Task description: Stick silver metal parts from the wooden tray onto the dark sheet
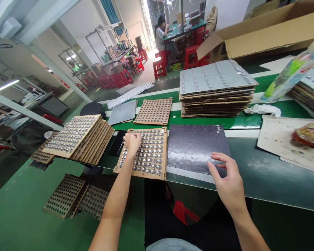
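Note:
My left hand is over the upper left part of a wooden tray filled with rows of small round metal pieces. Its fingers are curled together, and whether a piece is between them I cannot make out. Over the lower right edge of a dark flat sheet hovers my right hand, thumb and fingers apart, with nothing visible in it. A few small metal pieces lie in a short column at that sheet's upper right corner. The sheet lies directly right of the tray.
Stacked trays stand at the left beside a black phone. Behind are another tray, a grey sheet and a tall pile of sheets. A bottle and a round sticky-looking container are at the right.

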The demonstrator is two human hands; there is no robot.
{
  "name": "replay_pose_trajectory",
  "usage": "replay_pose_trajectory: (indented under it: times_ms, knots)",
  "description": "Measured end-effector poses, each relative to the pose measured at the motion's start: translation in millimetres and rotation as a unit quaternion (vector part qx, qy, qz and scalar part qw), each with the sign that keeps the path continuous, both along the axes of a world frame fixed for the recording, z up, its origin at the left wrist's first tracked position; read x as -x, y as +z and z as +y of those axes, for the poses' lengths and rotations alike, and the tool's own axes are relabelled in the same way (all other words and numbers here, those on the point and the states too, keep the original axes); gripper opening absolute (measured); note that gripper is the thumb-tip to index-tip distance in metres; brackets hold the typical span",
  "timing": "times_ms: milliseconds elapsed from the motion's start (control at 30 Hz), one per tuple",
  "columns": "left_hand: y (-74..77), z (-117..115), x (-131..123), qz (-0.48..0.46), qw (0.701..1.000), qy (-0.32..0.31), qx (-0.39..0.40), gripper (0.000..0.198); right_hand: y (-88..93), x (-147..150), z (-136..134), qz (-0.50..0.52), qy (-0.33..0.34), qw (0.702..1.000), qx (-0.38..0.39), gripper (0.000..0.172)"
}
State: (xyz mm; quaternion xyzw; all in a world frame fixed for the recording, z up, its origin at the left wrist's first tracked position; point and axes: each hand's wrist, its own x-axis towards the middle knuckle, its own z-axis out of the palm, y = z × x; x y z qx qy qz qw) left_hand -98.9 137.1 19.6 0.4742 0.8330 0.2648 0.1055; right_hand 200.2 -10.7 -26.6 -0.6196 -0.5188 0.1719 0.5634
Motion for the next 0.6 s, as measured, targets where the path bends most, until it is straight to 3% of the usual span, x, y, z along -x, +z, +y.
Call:
replay_pose_trajectory:
  times_ms: [167, 400, 600]
  knots:
    - [-8.1, 20, 1, 0.080, 0.996, -0.007, 0.043, 0.036, -5.1, -5, 2, -0.019, -0.011, 1.000, 0.017, 0.024]
    - [-14.5, 33, 2, 0.123, 0.989, -0.019, 0.075, 0.036, -12.6, -15, 6, -0.076, -0.023, 0.995, 0.055, 0.027]
    - [-9.6, 25, 8, 0.125, 0.989, -0.019, 0.071, 0.036, -25.8, -63, 59, -0.163, -0.061, 0.970, 0.167, 0.021]
